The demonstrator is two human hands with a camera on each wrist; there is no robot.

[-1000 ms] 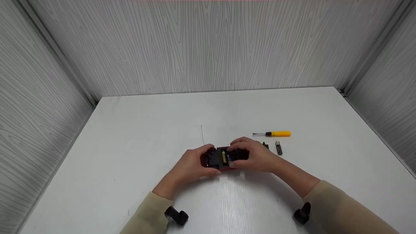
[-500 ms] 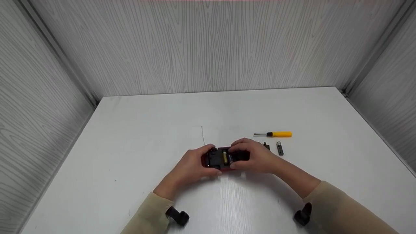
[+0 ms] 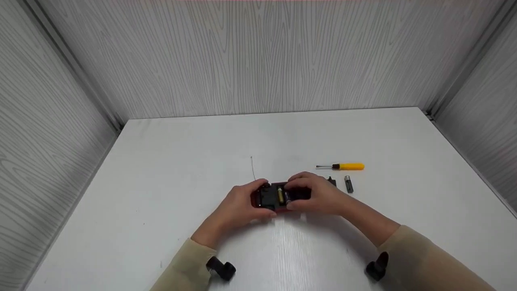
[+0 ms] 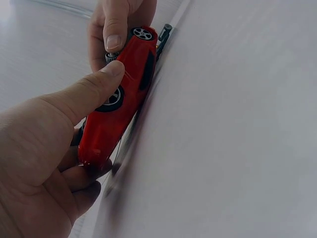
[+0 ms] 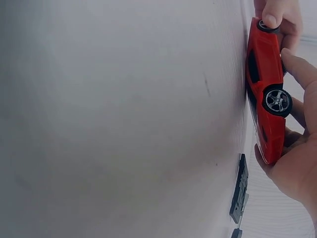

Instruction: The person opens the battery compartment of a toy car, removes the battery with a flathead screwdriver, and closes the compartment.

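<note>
A red toy car (image 3: 278,197) is lying upside down on the white desk (image 3: 169,169), roughly midway between its left and right edges and somewhat nearer the front edge, with its black underside facing up. Both hands are clamping it from either end. The left hand (image 3: 238,206) is gripping the car's left end, its thumb pressing against a wheel in the left wrist view, fingers curling under the body. The right hand (image 3: 319,196) is holding the right end, its thumb and fingers pinching round the car. Between the two hands, a battery (image 3: 280,195) is sitting in the open compartment in the underside.

Just beside the right hand, toward the desk's right edge, a small dark cover piece (image 3: 332,181) and a loose battery (image 3: 349,184) are lying on the desk. Behind them a yellow-handled screwdriver (image 3: 341,166) is lying flat, its tip pointing toward the left edge.
</note>
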